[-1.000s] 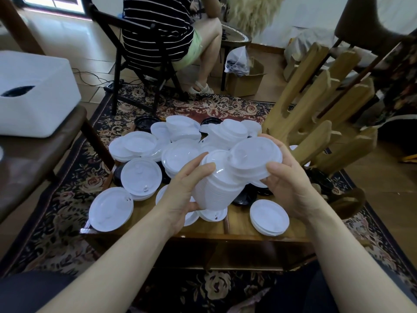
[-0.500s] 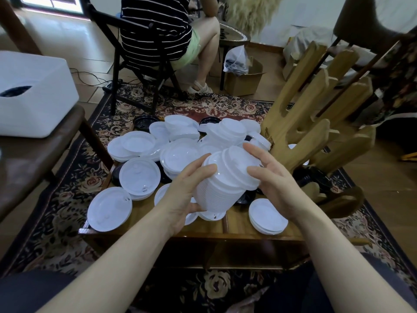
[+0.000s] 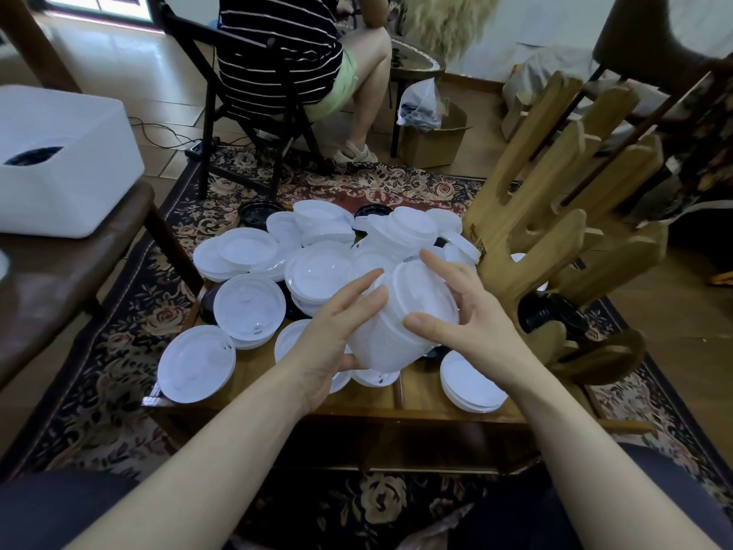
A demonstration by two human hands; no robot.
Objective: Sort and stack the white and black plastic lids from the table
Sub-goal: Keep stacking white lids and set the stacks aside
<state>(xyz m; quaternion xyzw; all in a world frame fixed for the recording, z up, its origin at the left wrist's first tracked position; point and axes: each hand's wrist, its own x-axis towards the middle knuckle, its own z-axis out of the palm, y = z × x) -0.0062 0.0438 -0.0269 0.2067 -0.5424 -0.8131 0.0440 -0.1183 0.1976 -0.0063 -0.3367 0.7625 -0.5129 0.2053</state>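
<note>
A tall, tilted stack of white lids (image 3: 396, 335) is held over the low wooden table (image 3: 416, 402). My left hand (image 3: 333, 331) cradles its left side and underside. Against the stack's right side and top sits my right hand (image 3: 468, 323), thumb across the front. Loose white lids lie all over the table, among them one at the front left (image 3: 196, 359), another behind it (image 3: 250, 307), and a small pile at the front right (image 3: 472, 383). Black lids (image 3: 260, 214) peek out at the back of the heap and at the right (image 3: 551, 315).
A tall wooden rack (image 3: 547, 216) stands at the table's right edge, close to my right hand. A white box (image 3: 59, 160) sits on a brown seat at the left. A person (image 3: 285, 53) sits on a black chair beyond the table, near a cardboard box (image 3: 432, 140).
My right hand brought the white lid it held down from the upper right onto the top of the stack and now rests against it. The left hand kept hold of the stack.
</note>
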